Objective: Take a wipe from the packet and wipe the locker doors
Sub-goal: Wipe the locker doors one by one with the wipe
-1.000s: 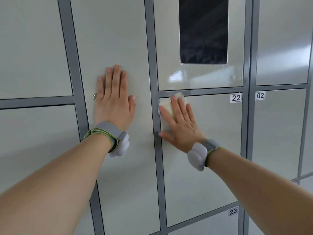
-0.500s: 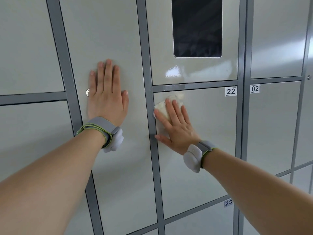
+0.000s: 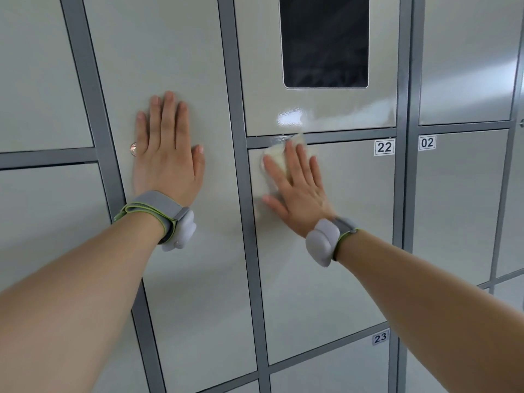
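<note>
while our right hand (image 3: 297,191), fingers spread, presses the wipe (image 3: 276,158) at door 22 (image 3: 340,251) near frame centre, our flat left hand (image 3: 167,154) braces; next we likely sweep downward.

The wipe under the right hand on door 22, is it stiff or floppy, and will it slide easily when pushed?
Probably floppy: the wipe bunches unevenly under the flat right hand. It likely glides easily, since door 22 looks smooth and glossy.
</note>
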Available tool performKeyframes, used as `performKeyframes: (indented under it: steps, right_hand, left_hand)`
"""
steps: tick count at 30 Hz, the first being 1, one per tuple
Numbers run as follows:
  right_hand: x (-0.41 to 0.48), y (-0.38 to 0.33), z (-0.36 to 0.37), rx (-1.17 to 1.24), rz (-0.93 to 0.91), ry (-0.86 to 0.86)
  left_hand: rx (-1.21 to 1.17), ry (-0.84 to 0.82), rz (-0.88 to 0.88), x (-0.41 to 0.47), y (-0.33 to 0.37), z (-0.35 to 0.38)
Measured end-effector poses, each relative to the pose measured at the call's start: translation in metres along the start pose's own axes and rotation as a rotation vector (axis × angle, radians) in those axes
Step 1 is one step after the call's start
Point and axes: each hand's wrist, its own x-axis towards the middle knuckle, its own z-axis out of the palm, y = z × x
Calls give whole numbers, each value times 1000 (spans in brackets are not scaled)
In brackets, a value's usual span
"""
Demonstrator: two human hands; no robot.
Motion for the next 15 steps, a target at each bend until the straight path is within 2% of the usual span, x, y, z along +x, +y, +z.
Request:
performKeyframes:
  steps: [4,11,15]
  right_hand:
    - [6,2,0,78,155,33]
    - [-30,-1,20,22,13,7]
    - [-9,16,2,73,210,-17]
  left_hand:
    - [-9,10,-1,-1,1,0]
    - [-10,28,-9,-1,0,0]
    - [-17,31,-8,-1,1,-1]
